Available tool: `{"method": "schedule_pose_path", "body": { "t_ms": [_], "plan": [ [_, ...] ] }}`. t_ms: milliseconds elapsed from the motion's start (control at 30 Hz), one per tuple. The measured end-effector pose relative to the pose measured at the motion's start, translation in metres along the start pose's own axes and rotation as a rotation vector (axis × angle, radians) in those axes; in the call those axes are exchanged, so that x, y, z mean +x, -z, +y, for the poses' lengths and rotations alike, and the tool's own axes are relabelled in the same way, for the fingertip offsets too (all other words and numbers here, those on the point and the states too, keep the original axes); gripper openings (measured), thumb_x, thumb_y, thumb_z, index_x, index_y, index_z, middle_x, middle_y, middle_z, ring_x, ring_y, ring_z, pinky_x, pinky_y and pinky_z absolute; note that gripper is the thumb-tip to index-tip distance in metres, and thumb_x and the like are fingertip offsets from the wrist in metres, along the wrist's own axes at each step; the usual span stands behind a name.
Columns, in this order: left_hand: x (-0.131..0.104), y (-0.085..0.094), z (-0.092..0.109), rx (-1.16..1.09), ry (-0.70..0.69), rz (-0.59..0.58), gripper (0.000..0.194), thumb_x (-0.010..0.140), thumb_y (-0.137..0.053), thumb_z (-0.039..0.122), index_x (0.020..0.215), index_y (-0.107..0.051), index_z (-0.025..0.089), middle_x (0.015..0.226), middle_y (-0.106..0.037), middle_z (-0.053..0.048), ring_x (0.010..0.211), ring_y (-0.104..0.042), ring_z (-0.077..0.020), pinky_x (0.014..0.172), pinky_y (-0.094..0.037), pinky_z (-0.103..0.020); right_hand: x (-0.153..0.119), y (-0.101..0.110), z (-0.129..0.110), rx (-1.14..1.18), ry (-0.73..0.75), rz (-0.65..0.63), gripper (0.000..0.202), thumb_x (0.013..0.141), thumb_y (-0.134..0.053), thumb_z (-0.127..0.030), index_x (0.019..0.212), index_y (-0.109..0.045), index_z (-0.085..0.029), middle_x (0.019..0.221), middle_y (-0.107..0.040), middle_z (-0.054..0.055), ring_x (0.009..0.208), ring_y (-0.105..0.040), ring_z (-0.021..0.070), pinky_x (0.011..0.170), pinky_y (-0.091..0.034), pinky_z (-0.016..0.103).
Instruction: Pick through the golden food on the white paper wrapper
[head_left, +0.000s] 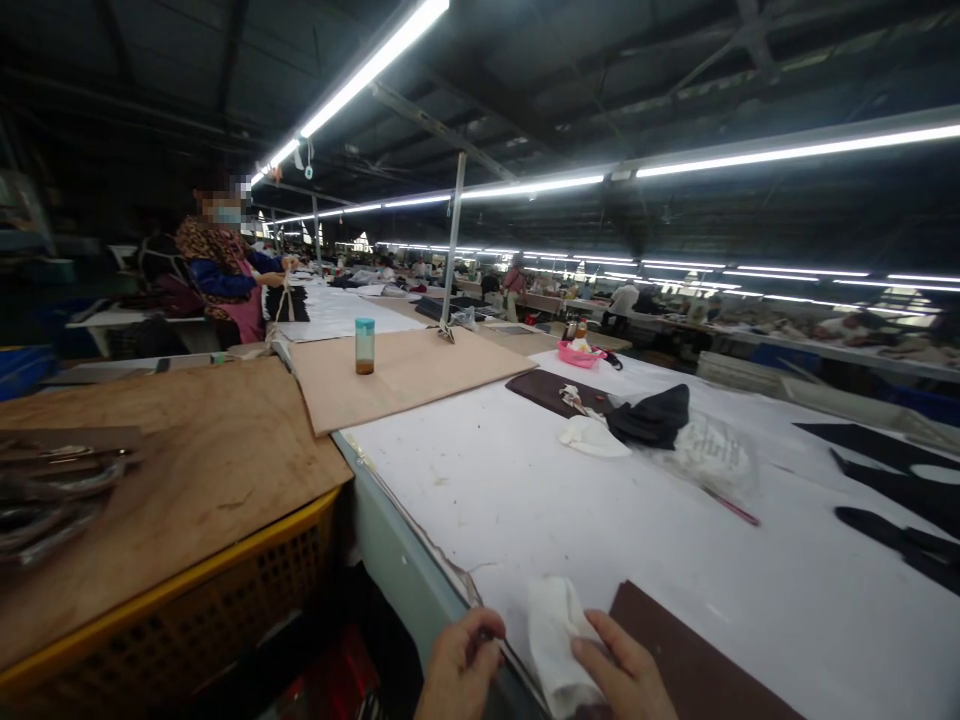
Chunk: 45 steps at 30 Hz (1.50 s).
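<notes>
At the bottom of the head view, my right hand (628,668) grips a piece of white cloth (553,635) between thumb and fingers. The cloth hangs over the table's near edge. My left hand (463,662) is pinched closed just left of it, beside the edge. Something thin and dark runs down and right from its fingertips, too small to name. A dark brown flat sheet (686,655) lies on the white tabletop (480,470) to the right of my right hand.
Farther along lie black cloth (652,418), a clear plastic bag (712,455), a pink basket (579,354) and a tan board with a teal-lidded bottle (364,348). A yellow crate (247,560) under a wooden board (187,440) stands left. A co-worker (229,270) stands back left.
</notes>
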<state>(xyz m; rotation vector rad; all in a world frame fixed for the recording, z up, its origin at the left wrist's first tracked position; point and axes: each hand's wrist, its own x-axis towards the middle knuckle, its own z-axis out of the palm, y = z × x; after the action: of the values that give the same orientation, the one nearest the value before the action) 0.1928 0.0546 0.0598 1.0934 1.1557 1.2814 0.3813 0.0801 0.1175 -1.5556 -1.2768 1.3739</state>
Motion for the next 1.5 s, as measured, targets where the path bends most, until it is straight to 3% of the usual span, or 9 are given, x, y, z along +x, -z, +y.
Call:
{"method": "schedule_pose_path", "body": {
  "t_ms": [100, 267, 367, 467, 567, 767, 1133, 1267, 1500],
  "plan": [
    [0.0, -0.006, 0.005, -0.301, 0.046, 0.028, 0.027, 0.067, -0.065, 0.031, 0.087, -0.059, 0.014, 0.081, -0.06, -0.005, 0.075, -0.055, -0.0171, 0.069, -0.042, -0.028, -0.001, -0.003, -0.001, 0.077, 0.024, 0.005, 0.057, 0.065, -0.062, -0.052, 0.108, -0.053, -0.015, 0.068, -0.059, 0.002, 0.062, -0.054, 0.0192, 0.05, -0.039, 0.025],
    [-0.007, -0.015, 0.024, -0.705, 0.244, 0.045, 0.051, 0.058, -0.082, 0.039, 0.095, -0.058, 0.014, 0.095, -0.064, -0.009, 0.092, -0.061, -0.0232, 0.086, -0.044, -0.033, -0.012, -0.014, -0.01, 0.216, 0.011, -0.146, 0.053, 0.068, -0.067, -0.046, 0.108, -0.052, -0.015, 0.067, -0.057, 0.0, 0.061, -0.051, 0.0155, 0.051, -0.035, 0.023],
    [-0.013, -0.015, 0.039, -0.828, 0.375, -0.159, 0.045, 0.07, -0.074, 0.036, 0.104, -0.061, 0.011, 0.106, -0.064, -0.013, 0.097, -0.061, -0.0266, 0.085, -0.045, -0.037, -0.018, -0.02, -0.017, 0.229, 0.011, -0.197, 0.044, 0.068, -0.067, -0.043, 0.102, -0.057, -0.017, 0.066, -0.057, -0.001, 0.059, -0.049, 0.014, 0.051, -0.034, 0.022],
    [-0.015, -0.014, 0.049, -0.979, 0.356, -0.43, 0.052, 0.083, -0.057, 0.045, 0.119, -0.057, 0.008, 0.114, -0.061, -0.017, 0.101, -0.059, -0.0299, 0.083, -0.046, -0.04, -0.019, -0.024, -0.018, 0.156, 0.082, -0.279, 0.037, 0.07, -0.065, -0.041, 0.096, -0.06, -0.015, 0.066, -0.058, 0.0, 0.064, -0.053, 0.0164, 0.057, -0.037, 0.024],
    [-0.017, -0.013, 0.053, -1.086, 0.301, -0.505, 0.053, 0.085, -0.052, 0.048, 0.12, -0.058, 0.009, 0.114, -0.063, -0.016, 0.107, -0.057, -0.0311, 0.089, -0.044, -0.04, -0.02, -0.027, -0.016, 0.089, 0.12, -0.27, 0.037, 0.071, -0.063, -0.043, 0.093, -0.061, -0.014, 0.071, -0.061, 0.002, 0.065, -0.054, 0.0172, 0.058, -0.038, 0.025],
    [-0.02, -0.009, 0.056, -1.058, 0.446, -0.153, 0.035, 0.066, -0.068, 0.016, 0.099, -0.066, 0.006, 0.091, -0.07, -0.014, 0.098, -0.062, -0.0313, 0.094, -0.043, -0.042, -0.031, -0.032, -0.03, -0.101, 0.213, -0.306, 0.027, 0.075, -0.055, -0.034, 0.091, -0.061, -0.014, 0.07, -0.059, 0.0, 0.062, -0.049, 0.0143, 0.055, -0.034, 0.023],
    [-0.019, -0.008, 0.053, -1.063, 0.551, -0.035, 0.026, 0.066, -0.057, 0.008, 0.091, -0.065, 0.001, 0.075, -0.069, -0.016, 0.085, -0.065, -0.0291, 0.092, -0.045, -0.042, -0.031, -0.033, -0.03, -0.077, 0.149, -0.431, 0.027, 0.075, -0.056, -0.031, 0.096, -0.06, -0.013, 0.068, -0.057, -0.001, 0.058, -0.045, 0.0118, 0.053, -0.029, 0.022],
    [-0.018, -0.009, 0.053, -1.071, 0.555, 0.024, 0.033, 0.065, -0.056, 0.002, 0.098, -0.059, 0.001, 0.079, -0.068, -0.016, 0.076, -0.065, -0.0278, 0.086, -0.048, -0.044, -0.033, -0.032, -0.031, -0.119, 0.141, -0.388, 0.028, 0.078, -0.056, -0.034, 0.096, -0.059, -0.013, 0.068, -0.055, -0.001, 0.059, -0.045, 0.0117, 0.052, -0.03, 0.022],
    [-0.01, -0.003, 0.053, -1.038, 0.607, 0.35, 0.021, 0.07, -0.055, -0.001, 0.088, -0.053, 0.01, 0.067, -0.064, -0.008, 0.06, -0.061, -0.0201, 0.072, -0.051, -0.037, -0.042, -0.028, -0.018, -0.037, 0.145, -0.376, 0.055, 0.079, -0.056, -0.055, 0.117, -0.05, -0.016, 0.082, -0.059, 0.003, 0.067, -0.049, 0.0153, 0.061, -0.037, 0.026]
  ]
}}
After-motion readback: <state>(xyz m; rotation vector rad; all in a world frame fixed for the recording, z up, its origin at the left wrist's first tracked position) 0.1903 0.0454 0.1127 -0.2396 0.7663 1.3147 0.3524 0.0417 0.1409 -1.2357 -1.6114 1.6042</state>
